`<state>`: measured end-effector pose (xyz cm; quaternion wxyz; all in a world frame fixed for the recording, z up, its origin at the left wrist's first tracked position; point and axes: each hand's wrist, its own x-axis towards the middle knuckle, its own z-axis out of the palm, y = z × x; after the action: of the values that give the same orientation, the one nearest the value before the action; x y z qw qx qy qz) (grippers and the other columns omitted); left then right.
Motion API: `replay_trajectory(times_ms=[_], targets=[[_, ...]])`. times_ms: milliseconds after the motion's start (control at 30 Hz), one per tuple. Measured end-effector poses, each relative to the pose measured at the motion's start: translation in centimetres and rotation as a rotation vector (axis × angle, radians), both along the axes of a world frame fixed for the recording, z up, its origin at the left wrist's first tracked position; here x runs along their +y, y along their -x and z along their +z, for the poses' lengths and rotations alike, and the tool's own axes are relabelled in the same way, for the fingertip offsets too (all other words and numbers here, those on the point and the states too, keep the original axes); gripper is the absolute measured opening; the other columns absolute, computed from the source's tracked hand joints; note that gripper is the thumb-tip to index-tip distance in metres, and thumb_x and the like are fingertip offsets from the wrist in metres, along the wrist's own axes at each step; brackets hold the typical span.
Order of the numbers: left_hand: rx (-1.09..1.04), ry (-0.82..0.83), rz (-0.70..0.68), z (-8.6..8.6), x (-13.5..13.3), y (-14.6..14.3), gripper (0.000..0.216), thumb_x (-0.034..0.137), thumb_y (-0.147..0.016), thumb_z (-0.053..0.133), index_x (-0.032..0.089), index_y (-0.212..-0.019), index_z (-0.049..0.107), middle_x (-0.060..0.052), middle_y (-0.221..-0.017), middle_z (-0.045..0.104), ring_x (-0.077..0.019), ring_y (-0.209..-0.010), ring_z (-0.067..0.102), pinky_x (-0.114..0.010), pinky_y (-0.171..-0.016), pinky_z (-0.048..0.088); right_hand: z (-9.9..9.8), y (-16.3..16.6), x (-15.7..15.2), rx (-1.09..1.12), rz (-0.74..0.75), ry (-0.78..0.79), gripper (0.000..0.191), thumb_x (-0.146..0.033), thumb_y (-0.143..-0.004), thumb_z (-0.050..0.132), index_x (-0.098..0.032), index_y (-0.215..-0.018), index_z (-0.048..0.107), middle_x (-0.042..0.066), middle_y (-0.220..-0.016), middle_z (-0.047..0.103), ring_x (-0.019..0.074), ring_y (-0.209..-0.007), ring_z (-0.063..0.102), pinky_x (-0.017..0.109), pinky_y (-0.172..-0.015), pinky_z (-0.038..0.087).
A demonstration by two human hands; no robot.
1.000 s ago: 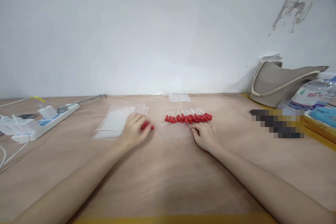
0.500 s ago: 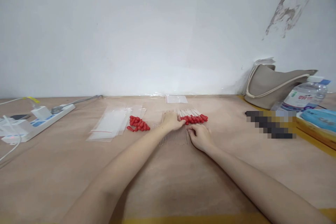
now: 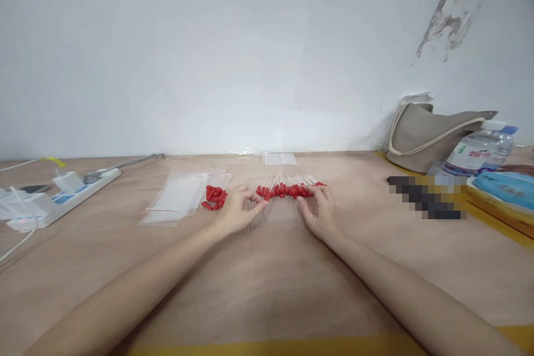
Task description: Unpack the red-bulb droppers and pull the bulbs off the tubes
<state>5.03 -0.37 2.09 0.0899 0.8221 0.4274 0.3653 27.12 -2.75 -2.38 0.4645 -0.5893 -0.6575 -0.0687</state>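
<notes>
In the middle of the table lies a row of droppers with red rubber bulbs, their thin pale stems pointing away from me. On the near side of the bulbs, several clear thin tubes lie side by side. My left hand is at the row's left end, thumb and fingers apart, fingertips by the outermost bulbs. At the right end, my right hand has its index finger against the bulbs and its thumb apart, near the clear tubes. Whether the fingertips press on the bulbs is hard to see.
Left of my left hand is a pile of loose red bulbs, beside clear zip bags. A small bag lies near the wall. A power strip is far left; a grey bag, bottle and blue pack are right.
My left hand has moved left, off the middle of the row, uncovering red bulbs there. The bulbs now spread further left. My right hand has opened and reached up to the bulbs.
</notes>
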Motion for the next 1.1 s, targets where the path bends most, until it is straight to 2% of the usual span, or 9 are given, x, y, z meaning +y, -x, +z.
replay_trajectory(times_ms=[100, 200, 333, 533, 633, 733, 867, 967, 1100], targets=[[0.151, -0.19, -0.099, -1.1, -2.3, 2.5, 0.022, 0.036, -0.078, 0.055, 0.018, -0.067, 0.061, -0.002, -0.069, 0.052, -0.0167, -0.072, 0.048, -0.032, -0.07, 0.036, 0.5, 0.3, -0.4, -0.144, 0.1, -0.138, 0.04, -0.04, -0.081, 0.047, -0.019, -0.115, 0.052, 0.012, -0.115, 0.049, 0.0226, -0.105, 0.045, 0.038, -0.088, 0.033], [0.266, -0.225, -0.163, -2.3, -3.6, 3.7, 0.019, 0.034, -0.081, 0.052, 0.019, -0.075, 0.063, -0.003, -0.069, 0.052, -0.0166, -0.072, 0.046, -0.032, -0.067, 0.035, 1.0, 0.7, -1.1, -0.359, 0.254, -0.119, 0.038, -0.036, -0.083, 0.047, -0.029, -0.12, 0.05, 0.007, -0.119, 0.051, 0.0222, -0.11, 0.042, 0.042, -0.095, 0.024], [0.285, -0.32, -0.131, -3.0, -3.9, 3.8, 0.017, 0.032, -0.082, 0.051, 0.019, -0.079, 0.062, -0.003, -0.07, 0.053, -0.0165, -0.072, 0.045, -0.032, -0.066, 0.035, 1.4, 1.2, -2.0, -0.516, 0.393, -0.092, 0.031, -0.034, -0.084, 0.046, -0.031, -0.114, 0.054, 0.003, -0.102, 0.062, 0.0204, -0.104, 0.046, 0.047, -0.096, 0.016], [0.285, -0.529, -0.083, -2.3, -3.4, 3.7, 0.011, 0.027, -0.081, 0.053, 0.019, -0.081, 0.06, -0.004, -0.074, 0.056, -0.0176, -0.075, 0.048, -0.033, -0.069, 0.036, 1.1, 1.9, -2.3, -0.601, 0.416, -0.113, 0.025, -0.027, -0.087, 0.042, -0.027, -0.104, 0.06, 0.001, -0.076, 0.062, 0.015, -0.08, 0.048, 0.045, -0.094, 0.017], [0.253, -0.513, -0.039, -2.2, -3.3, 3.3, 0.02, 0.032, -0.079, 0.053, 0.02, -0.095, 0.059, -0.007, -0.089, 0.058, -0.0208, -0.086, 0.05, -0.035, -0.075, 0.037, 0.9, 2.5, -2.3, -0.617, 0.408, -0.094, 0.023, -0.026, -0.087, 0.039, -0.022, -0.093, 0.062, 0.002, -0.074, 0.059, 0.0145, -0.078, 0.046, 0.043, -0.093, 0.018], [0.289, -0.474, -0.091, -2.3, -3.3, 2.6, 0.03, 0.036, -0.079, 0.054, 0.022, -0.106, 0.056, -0.008, -0.103, 0.058, -0.0232, -0.097, 0.049, -0.039, -0.082, 0.035, 0.7, 3.1, -2.3, -0.61, 0.42, -0.081, 0.023, -0.025, -0.087, 0.038, -0.02, -0.084, 0.06, 0.002, -0.073, 0.058, 0.0144, -0.077, 0.045, 0.04, -0.09, 0.02], [0.346, -0.411, -0.173, -2.5, -3.5, 1.8, 0.016, 0.028, -0.084, 0.048, 0.023, -0.092, 0.06, -0.004, -0.089, 0.063, -0.0189, -0.089, 0.051, -0.04, -0.086, 0.031, 0.4, 3.6, -2.4, -0.581, 0.439, -0.091, 0.023, -0.027, -0.087, 0.039, -0.019, -0.079, 0.059, 0.001, -0.069, 0.056, 0.0137, -0.075, 0.044, 0.036, -0.086, 0.022], [0.388, -0.352, -0.186, -2.3, -3.6, 1.6, 0.017, 0.023, -0.086, 0.041, 0.02, -0.084, 0.058, -0.002, -0.077, 0.061, -0.017, -0.08, 0.05, -0.04, -0.088, 0.029, 0.3, 3.8, -2.5, -0.556, 0.456, -0.096, 0.023, -0.026, -0.087, 0.04, -0.019, -0.076, 0.059, 0.0, -0.066, 0.055, 0.0123, -0.071, 0.044, 0.034, -0.081, 0.023], [0.453, -0.33, -0.21, -2.1, -3.7, 1.6, 0.02, 0.021, -0.086, 0.035, 0.018, -0.08, 0.055, -0.003, -0.074, 0.056, -0.0173, -0.078, 0.047, -0.042, -0.091, 0.027, 0.4, 3.9, -2.8, -0.548, 0.489, -0.147, 0.023, -0.025, -0.087, 0.04, -0.018, -0.074, 0.058, -0.001, -0.063, 0.053, 0.0106, -0.067, 0.042, 0.033, -0.077, 0.024]])
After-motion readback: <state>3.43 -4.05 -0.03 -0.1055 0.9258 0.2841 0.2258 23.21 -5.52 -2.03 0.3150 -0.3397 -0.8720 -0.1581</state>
